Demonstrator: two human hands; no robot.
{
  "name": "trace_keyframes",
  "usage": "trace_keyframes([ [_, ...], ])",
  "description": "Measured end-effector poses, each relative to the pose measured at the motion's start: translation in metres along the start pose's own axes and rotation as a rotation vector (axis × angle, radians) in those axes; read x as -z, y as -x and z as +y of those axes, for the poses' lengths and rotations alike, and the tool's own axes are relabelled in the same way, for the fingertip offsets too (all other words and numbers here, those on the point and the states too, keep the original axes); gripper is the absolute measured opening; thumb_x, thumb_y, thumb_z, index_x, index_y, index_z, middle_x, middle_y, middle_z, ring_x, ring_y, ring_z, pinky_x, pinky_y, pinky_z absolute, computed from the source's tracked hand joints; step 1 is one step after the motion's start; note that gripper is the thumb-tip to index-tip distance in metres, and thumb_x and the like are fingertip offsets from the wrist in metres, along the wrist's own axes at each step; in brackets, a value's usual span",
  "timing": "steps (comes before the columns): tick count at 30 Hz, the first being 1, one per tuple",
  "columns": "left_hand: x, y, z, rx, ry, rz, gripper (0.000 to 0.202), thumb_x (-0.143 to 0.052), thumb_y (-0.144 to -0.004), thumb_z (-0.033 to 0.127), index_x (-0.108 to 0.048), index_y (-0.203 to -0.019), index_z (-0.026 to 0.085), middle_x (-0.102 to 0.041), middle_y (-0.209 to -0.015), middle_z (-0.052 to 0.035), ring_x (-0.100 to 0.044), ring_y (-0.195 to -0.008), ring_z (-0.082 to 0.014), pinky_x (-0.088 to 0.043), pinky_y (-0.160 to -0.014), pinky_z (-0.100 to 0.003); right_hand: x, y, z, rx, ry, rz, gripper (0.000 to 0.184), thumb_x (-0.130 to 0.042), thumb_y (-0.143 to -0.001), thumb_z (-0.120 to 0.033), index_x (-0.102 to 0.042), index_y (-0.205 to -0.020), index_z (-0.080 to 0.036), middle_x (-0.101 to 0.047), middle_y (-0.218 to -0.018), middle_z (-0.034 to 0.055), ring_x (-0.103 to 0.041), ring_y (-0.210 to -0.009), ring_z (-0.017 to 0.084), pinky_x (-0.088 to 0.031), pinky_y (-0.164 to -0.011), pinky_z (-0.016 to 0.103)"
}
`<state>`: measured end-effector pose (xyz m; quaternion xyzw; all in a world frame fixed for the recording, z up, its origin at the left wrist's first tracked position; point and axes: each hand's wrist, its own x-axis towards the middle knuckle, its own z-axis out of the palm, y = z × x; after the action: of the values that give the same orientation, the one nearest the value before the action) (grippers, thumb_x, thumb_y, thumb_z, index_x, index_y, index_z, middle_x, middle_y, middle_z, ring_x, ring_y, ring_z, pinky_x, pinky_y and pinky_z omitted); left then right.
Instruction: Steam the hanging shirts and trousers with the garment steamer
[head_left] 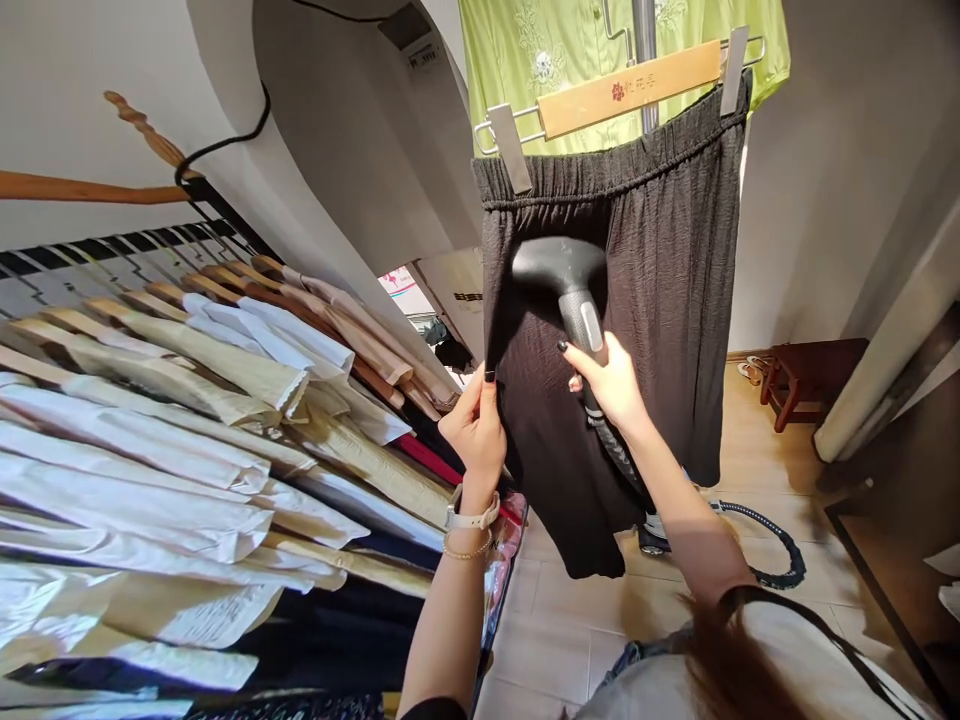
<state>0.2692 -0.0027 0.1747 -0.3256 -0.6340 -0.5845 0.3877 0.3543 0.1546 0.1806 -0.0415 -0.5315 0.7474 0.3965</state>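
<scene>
Black trousers [667, 290] with a gathered elastic waistband hang from a wooden clip hanger [630, 92], whose metal clips grip both ends of the waist. My right hand [611, 385] is wrapped round the handle of a black garment steamer head [559, 265], which lies against the upper part of one trouser leg. From the handle a dark hose [616, 455] runs down in front of the fabric. My left hand [478, 425] pinches the left side edge of the trousers, below the level of the steamer head. A light green embroidered blouse [510, 50] hangs behind the hanger.
A rack of pale shirts and other clothes [225, 450] on hangers fills the left side. At the right, a small reddish-brown stool [814, 375] stands near the wall beside sandals [750, 370]. The steamer's hose [784, 545] loops on the tiled floor. An oval mirror [360, 130] is behind.
</scene>
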Motion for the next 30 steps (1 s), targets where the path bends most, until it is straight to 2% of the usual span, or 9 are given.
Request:
trace_keyframes([
  [3, -0.004, 0.002, 0.002, 0.021, -0.002, 0.001, 0.035, -0.061, -0.095, 0.043, -0.079, -0.112, 0.018, -0.078, -0.108, -0.0088, -0.074, -0.098, -0.0207, -0.058, -0.089, -0.031, 0.005, -0.008, -0.001, 0.057, 0.057, 0.022, 0.044, -0.081, -0.073, -0.050, -0.051, -0.091, -0.022, -0.062, -0.083, -0.0041, -0.054, -0.048, 0.005, -0.052, -0.046, 0.021],
  [7, -0.009, 0.005, 0.004, 0.057, -0.016, -0.018, 0.039, -0.058, -0.097, 0.047, -0.079, -0.113, 0.018, -0.078, -0.109, -0.0084, -0.073, -0.101, -0.0207, -0.058, -0.090, -0.031, 0.020, 0.008, 0.011, -0.091, 0.160, -0.042, 0.042, -0.080, -0.074, -0.050, -0.052, -0.090, -0.022, -0.062, -0.077, -0.0047, -0.053, -0.044, 0.007, -0.049, -0.042, 0.023],
  [9, -0.010, 0.006, 0.003, 0.069, -0.008, -0.015, 0.040, -0.058, -0.097, 0.047, -0.079, -0.113, 0.018, -0.078, -0.109, -0.0086, -0.073, -0.102, -0.0209, -0.058, -0.091, -0.031, 0.023, 0.011, 0.010, -0.107, 0.174, -0.048, 0.041, -0.081, -0.075, -0.049, -0.053, -0.088, -0.022, -0.062, -0.077, -0.0040, -0.054, -0.045, 0.008, -0.049, -0.042, 0.024],
  [13, -0.011, 0.007, 0.000, 0.062, 0.002, 0.021, 0.039, -0.059, -0.096, 0.047, -0.078, -0.115, 0.018, -0.077, -0.112, -0.0085, -0.073, -0.102, -0.0204, -0.058, -0.092, -0.031, 0.018, -0.007, -0.009, 0.019, 0.113, -0.006, 0.041, -0.082, -0.074, -0.048, -0.053, -0.087, -0.022, -0.061, -0.078, -0.0032, -0.053, -0.046, 0.007, -0.050, -0.043, 0.024],
  [16, -0.011, 0.009, 0.001, 0.039, 0.015, 0.049, 0.038, -0.061, -0.096, 0.045, -0.078, -0.116, 0.018, -0.077, -0.112, -0.0085, -0.073, -0.100, -0.0196, -0.058, -0.090, -0.030, 0.016, -0.013, -0.009, 0.052, 0.118, -0.013, 0.041, -0.080, -0.075, -0.049, -0.052, -0.089, -0.022, -0.063, -0.081, -0.0033, -0.053, -0.047, 0.007, -0.050, -0.044, 0.024],
  [22, -0.009, 0.006, 0.004, 0.041, 0.011, 0.052, 0.036, -0.062, -0.096, 0.043, -0.078, -0.115, 0.017, -0.077, -0.114, -0.0087, -0.073, -0.104, -0.0205, -0.058, -0.094, -0.032, 0.027, 0.020, 0.020, -0.154, 0.209, -0.084, 0.042, -0.080, -0.075, -0.052, -0.052, -0.088, -0.022, -0.062, -0.075, -0.0040, -0.056, -0.046, 0.009, -0.049, -0.042, 0.025],
  [24, -0.006, 0.003, 0.005, 0.051, -0.026, 0.051, 0.037, -0.061, -0.096, 0.043, -0.078, -0.115, 0.017, -0.077, -0.113, -0.0085, -0.073, -0.103, -0.0206, -0.058, -0.093, -0.031, 0.026, 0.015, 0.014, -0.120, 0.228, -0.085, 0.042, -0.081, -0.074, -0.051, -0.053, -0.087, -0.022, -0.061, -0.072, -0.0035, -0.056, -0.047, 0.010, -0.048, -0.042, 0.025],
  [27, -0.002, 0.000, 0.007, 0.052, -0.059, 0.062, 0.039, -0.060, -0.096, 0.045, -0.078, -0.116, 0.017, -0.077, -0.113, -0.0082, -0.073, -0.102, -0.0201, -0.058, -0.091, -0.030, 0.020, -0.005, -0.003, 0.010, 0.232, -0.065, 0.042, -0.081, -0.075, -0.051, -0.054, -0.089, -0.022, -0.062, -0.074, -0.0024, -0.056, -0.047, 0.010, -0.047, -0.042, 0.025],
  [30, 0.001, -0.001, 0.008, 0.038, -0.038, 0.061, 0.038, -0.061, -0.096, 0.045, -0.078, -0.116, 0.017, -0.076, -0.116, -0.0081, -0.073, -0.103, -0.0196, -0.058, -0.091, -0.029, 0.017, -0.009, -0.002, 0.029, 0.227, -0.058, 0.043, -0.079, -0.076, -0.052, -0.053, -0.091, -0.022, -0.063, -0.078, -0.0024, -0.056, -0.047, 0.009, -0.048, -0.042, 0.025],
])
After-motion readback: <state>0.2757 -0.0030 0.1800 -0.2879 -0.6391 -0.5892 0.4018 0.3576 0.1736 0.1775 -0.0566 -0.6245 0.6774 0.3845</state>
